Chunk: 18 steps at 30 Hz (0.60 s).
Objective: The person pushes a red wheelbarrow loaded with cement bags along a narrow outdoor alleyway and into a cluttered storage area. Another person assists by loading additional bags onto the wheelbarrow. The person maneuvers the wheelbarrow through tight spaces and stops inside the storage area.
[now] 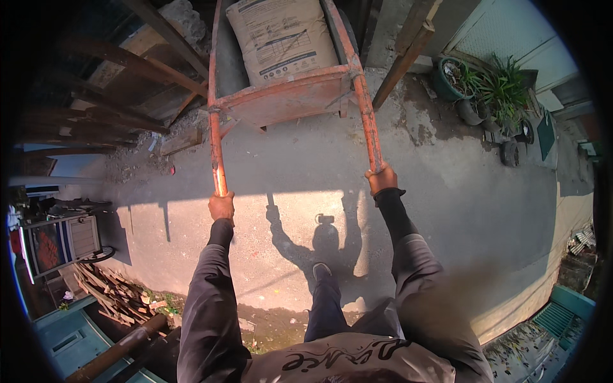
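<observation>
Orange cart (287, 96), top centre of frame, carries a grey sack (284, 38). Left hand (221, 207) & right hand (382, 180) each wrap one handle, prob. to lift and steer it.

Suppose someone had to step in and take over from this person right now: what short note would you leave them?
Left hand: closed around the left handle of the orange cart.
Right hand: closed around the right handle.
Load: one large paper sack lies in the cart's bed.
Place: cart stands on the concrete ground, timber to the left, potted plants to the right.
Done: sack loaded, both handles gripped.
Left: wheeling it, likely; destination not visible.
</observation>
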Motion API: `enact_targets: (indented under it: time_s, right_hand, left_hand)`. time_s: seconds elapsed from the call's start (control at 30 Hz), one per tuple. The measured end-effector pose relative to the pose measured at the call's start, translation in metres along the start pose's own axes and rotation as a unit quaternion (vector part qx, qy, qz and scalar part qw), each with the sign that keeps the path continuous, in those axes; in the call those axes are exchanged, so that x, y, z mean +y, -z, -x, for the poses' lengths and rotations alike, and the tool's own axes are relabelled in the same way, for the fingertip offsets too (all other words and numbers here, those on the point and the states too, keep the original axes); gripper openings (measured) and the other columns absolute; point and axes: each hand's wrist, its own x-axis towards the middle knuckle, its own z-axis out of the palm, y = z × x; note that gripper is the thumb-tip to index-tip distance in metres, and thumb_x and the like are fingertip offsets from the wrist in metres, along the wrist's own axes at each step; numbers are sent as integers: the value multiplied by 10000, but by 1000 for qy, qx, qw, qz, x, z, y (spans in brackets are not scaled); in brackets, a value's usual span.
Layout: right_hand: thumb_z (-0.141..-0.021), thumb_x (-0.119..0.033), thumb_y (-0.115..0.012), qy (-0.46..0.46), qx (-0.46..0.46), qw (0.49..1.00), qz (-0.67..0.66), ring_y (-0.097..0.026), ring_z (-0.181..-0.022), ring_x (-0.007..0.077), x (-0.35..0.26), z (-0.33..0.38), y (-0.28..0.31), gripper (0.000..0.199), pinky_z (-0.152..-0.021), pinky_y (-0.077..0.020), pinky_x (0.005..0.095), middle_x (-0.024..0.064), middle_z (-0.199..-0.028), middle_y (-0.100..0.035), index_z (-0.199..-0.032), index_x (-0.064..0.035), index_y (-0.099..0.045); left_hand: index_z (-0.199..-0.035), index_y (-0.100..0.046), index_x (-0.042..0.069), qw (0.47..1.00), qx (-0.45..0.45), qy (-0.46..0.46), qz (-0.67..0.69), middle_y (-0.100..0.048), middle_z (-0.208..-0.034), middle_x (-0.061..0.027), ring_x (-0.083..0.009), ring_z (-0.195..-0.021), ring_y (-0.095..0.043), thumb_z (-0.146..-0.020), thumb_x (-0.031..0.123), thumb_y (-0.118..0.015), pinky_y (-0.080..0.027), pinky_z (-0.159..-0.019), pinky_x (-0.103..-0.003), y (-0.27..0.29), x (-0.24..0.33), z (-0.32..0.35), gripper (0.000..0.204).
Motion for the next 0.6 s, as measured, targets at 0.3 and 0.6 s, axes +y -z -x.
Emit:
enact_targets:
  time_s: [0.3,0.6]
  right_hand:
    - [-712,-239,-751,-51,-10,998,32,-685,-920,406,-85,-147,-1,459,-812,-546,459,255,-936,-698,-1077,11,-628]
    - [-749,-91,-692,6,34,999,-12,-552,-443,200,-103,-274,-31,247,-422,-455,406,72,-572,-536,-956,-36,-569]
  left_hand:
    - [-1054,-659,-23,998,-51,-1,-21,-687,-1026,-271,-426,-991,-664,-742,299,-734,-532,-875,-459,-2,119,-100,454]
    - [-1021,-660,-13,997,-56,5,-57,-696,-984,-259,-425,-957,-670,-749,303,-720,-533,-860,-489,-19,222,-208,421]
